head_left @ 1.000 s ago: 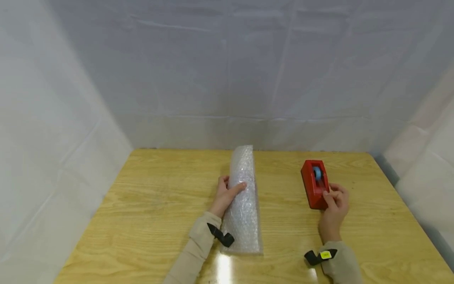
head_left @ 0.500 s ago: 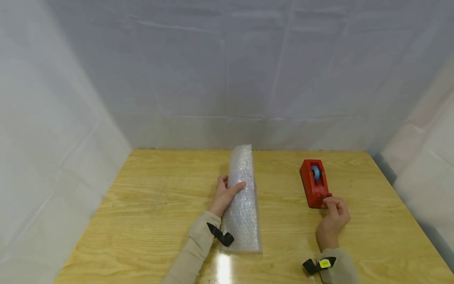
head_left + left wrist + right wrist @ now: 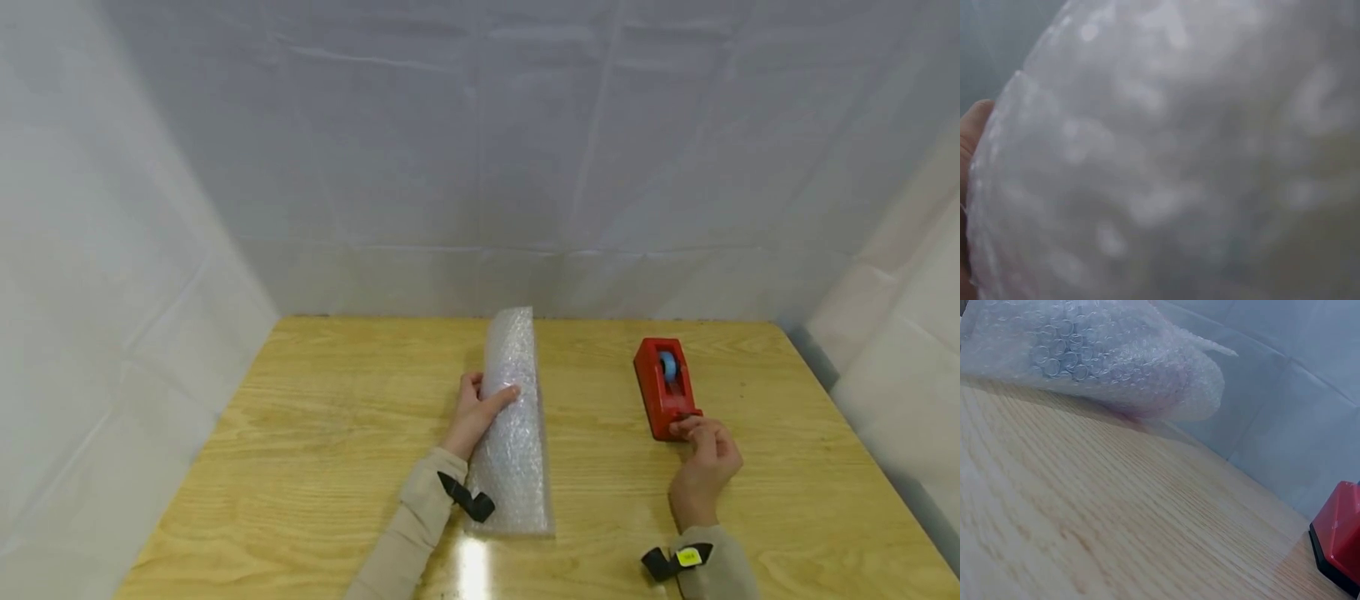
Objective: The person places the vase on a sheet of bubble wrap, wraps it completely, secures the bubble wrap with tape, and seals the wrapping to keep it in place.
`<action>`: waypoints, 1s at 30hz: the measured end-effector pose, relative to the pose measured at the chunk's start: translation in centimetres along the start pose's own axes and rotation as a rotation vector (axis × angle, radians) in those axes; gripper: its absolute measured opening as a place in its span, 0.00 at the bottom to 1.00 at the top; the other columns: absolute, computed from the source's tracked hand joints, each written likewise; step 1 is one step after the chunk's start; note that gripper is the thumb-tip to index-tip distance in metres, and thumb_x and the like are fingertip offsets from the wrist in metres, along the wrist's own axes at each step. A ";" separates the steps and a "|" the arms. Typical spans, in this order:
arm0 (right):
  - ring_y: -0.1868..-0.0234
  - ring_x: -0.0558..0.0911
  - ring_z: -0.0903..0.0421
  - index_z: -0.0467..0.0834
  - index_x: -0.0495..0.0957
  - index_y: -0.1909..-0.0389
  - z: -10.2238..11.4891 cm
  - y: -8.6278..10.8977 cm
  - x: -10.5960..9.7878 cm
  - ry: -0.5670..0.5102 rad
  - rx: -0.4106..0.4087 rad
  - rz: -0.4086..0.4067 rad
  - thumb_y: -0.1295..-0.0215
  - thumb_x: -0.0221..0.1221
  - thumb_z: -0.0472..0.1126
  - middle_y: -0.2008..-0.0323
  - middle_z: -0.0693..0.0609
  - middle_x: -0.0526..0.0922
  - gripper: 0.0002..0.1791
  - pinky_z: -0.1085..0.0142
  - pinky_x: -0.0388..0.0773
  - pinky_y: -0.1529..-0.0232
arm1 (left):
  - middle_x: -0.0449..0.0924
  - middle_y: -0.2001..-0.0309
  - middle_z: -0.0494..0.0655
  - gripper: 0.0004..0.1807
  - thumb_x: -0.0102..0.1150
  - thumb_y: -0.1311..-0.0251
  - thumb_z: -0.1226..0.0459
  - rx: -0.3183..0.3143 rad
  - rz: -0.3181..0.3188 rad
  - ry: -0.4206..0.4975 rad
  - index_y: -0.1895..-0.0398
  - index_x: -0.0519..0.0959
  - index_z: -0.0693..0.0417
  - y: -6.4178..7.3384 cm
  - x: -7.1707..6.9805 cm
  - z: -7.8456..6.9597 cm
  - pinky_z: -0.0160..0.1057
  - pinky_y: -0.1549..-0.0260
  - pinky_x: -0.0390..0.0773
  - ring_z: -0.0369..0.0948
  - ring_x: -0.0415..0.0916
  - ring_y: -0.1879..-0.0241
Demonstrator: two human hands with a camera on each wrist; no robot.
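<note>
A rolled sheet of bubble wrap [image 3: 513,458] lies lengthwise on the table in the head view. My left hand [image 3: 474,417] grips its left side, thumb on top and fingers around the far side. Blurred bubble wrap [image 3: 1147,156] fills most of the left wrist view. To the right stands a red tape dispenser [image 3: 651,387] with a blue-cored tape roll [image 3: 668,367]. At its near cutter end, my right hand [image 3: 705,462] has thumb and fingertips pinched together on the tape end; the strip is too small to make out. Only the dispenser's corner [image 3: 1341,531] shows in the right wrist view.
The wooden table [image 3: 337,433] runs back to a grey-white sheet wall [image 3: 420,275]. White sheets [image 3: 97,333] also hang along the left and right sides. Bare wood lies between the bubble wrap and the dispenser.
My right hand has moved from the dispenser's right side slightly toward me, down to its cutter end, with fingers drawn together. The left hand and bubble wrap stay put.
</note>
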State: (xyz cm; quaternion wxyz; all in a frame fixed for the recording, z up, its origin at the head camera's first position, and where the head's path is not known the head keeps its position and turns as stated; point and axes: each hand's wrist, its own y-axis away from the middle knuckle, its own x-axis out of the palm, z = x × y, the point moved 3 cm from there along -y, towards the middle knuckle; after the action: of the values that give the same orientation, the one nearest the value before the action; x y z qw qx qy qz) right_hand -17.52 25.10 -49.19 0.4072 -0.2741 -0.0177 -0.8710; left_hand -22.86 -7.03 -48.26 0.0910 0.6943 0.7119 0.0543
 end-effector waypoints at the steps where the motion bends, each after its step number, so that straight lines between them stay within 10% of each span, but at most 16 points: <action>1: 0.75 0.81 0.54 0.24 0.69 0.76 0.0 0.0 0.0 -0.005 -0.001 0.001 0.33 0.47 0.27 0.76 0.47 0.80 0.13 0.67 0.80 0.65 | 0.67 0.41 0.60 0.44 0.71 0.46 0.48 0.000 -0.002 -0.001 0.35 0.58 0.57 0.0 0.0 0.0 0.54 0.44 0.69 0.53 0.69 0.43; 8: 0.75 0.82 0.56 0.29 0.69 0.80 -0.4 -0.2 0.0 -0.015 -0.004 -0.016 0.35 0.62 0.31 0.76 0.47 0.81 0.17 0.70 0.81 0.65 | 0.67 0.40 0.60 0.44 0.70 0.46 0.48 0.004 -0.006 -0.005 0.35 0.58 0.58 0.0 0.0 0.0 0.55 0.44 0.69 0.53 0.68 0.43; 15: 0.77 0.81 0.53 0.25 0.67 0.82 -0.3 -0.2 0.0 -0.129 -0.061 -0.020 0.36 0.57 0.23 0.76 0.44 0.81 0.16 0.67 0.81 0.69 | 0.67 0.41 0.60 0.42 0.70 0.46 0.49 -0.003 -0.014 -0.016 0.36 0.59 0.57 0.0 0.1 -0.1 0.56 0.44 0.69 0.54 0.68 0.43; 30: 0.78 0.83 0.56 0.29 0.62 0.86 -0.4 -0.4 0.0 -0.010 0.000 -0.028 0.38 0.61 0.24 0.75 0.46 0.83 0.21 0.69 0.82 0.71 | 0.67 0.41 0.60 0.43 0.70 0.45 0.49 0.007 -0.015 -0.023 0.35 0.59 0.58 0.2 0.1 -0.3 0.56 0.44 0.69 0.53 0.69 0.43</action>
State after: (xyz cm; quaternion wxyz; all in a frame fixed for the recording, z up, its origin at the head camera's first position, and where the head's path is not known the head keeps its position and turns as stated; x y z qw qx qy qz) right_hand -17.97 25.23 -49.43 0.3951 -0.2781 -0.0235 -0.8752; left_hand -22.74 -6.90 -47.94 0.0971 0.6900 0.7160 0.0430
